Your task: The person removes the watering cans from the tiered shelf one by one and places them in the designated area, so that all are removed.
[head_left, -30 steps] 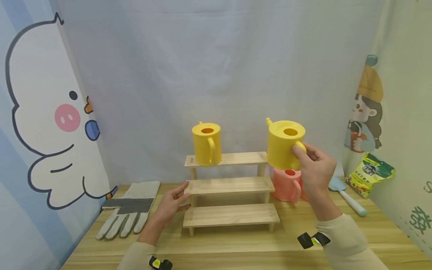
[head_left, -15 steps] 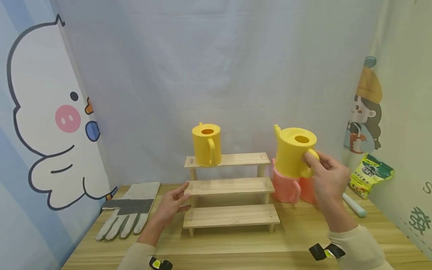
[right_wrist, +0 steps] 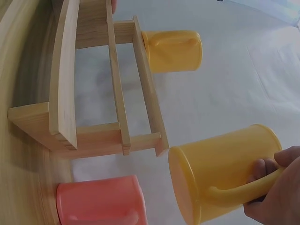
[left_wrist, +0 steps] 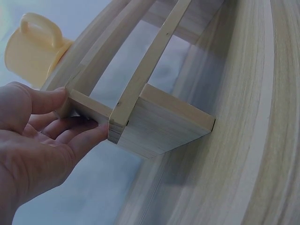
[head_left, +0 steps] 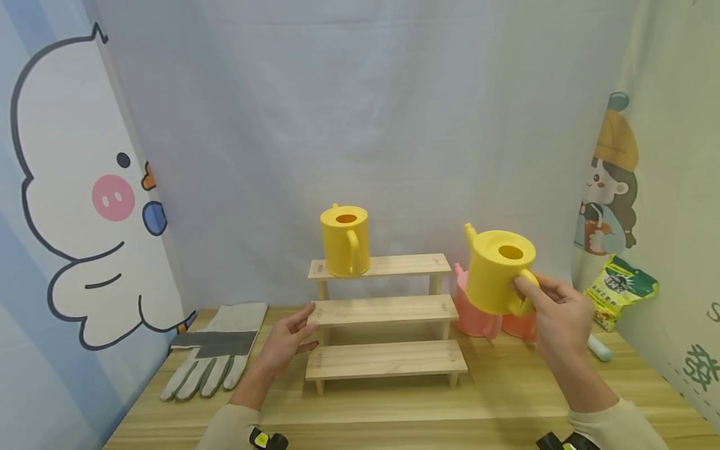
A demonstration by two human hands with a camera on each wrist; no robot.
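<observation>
My right hand [head_left: 562, 315] grips the handle of a yellow watering can [head_left: 495, 275], held in the air right of the three-step wooden stand [head_left: 388, 309]. Its spout points up and away to the left. A second yellow watering can [head_left: 344, 244] stands at the left end of the stand's top step, handle toward me. My left hand [head_left: 284, 340] holds the left end of the middle step; in the left wrist view its thumb lies on one side of the wood and its fingers [left_wrist: 89, 140] on the other. The lower two steps bear nothing.
Behind the held can, a pink watering can [head_left: 469, 315] and another pink one [head_left: 520, 325], mostly hidden, stand on the table. Farther right are a pale tool handle [head_left: 599, 349] and a green-yellow bag [head_left: 619, 290]. Grey-white work gloves [head_left: 219, 350] lie at left.
My right hand has carried the yellow watering can rightward and down, away from the top step and in front of the pink cans. The left hand has stayed put on the stand.
</observation>
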